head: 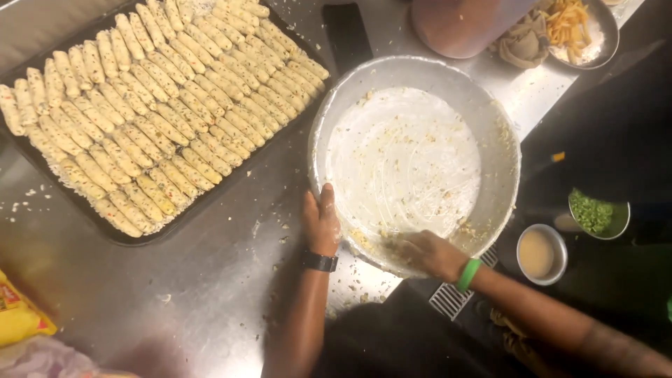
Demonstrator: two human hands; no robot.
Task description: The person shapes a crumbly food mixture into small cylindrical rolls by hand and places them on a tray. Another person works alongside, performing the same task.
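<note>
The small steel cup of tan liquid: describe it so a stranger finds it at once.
Start at the big round metal basin that both hands touch. Just off its lower right edge, below the bowl of chopped greens, sits the small steel cup. It alone holds smooth tan liquid.

At the upper left of the frame we see a dark baking tray (210, 199) packed with rows of pale, speckled finger-shaped rolls (150, 105), set on a steel counter (210, 280) dusted with crumbs. Along the top edge we find a pinkish round container (462, 24), and in the upper right corner a metal bowl of yellow strips (577, 28) with a crumpled brown cloth (521, 42) just beside it. At the right we have a small bowl of chopped green pieces (595, 213) and, below it, a small steel cup of beige sauce (537, 253). In the lower left corner we see a yellow packet (17, 315).
</note>
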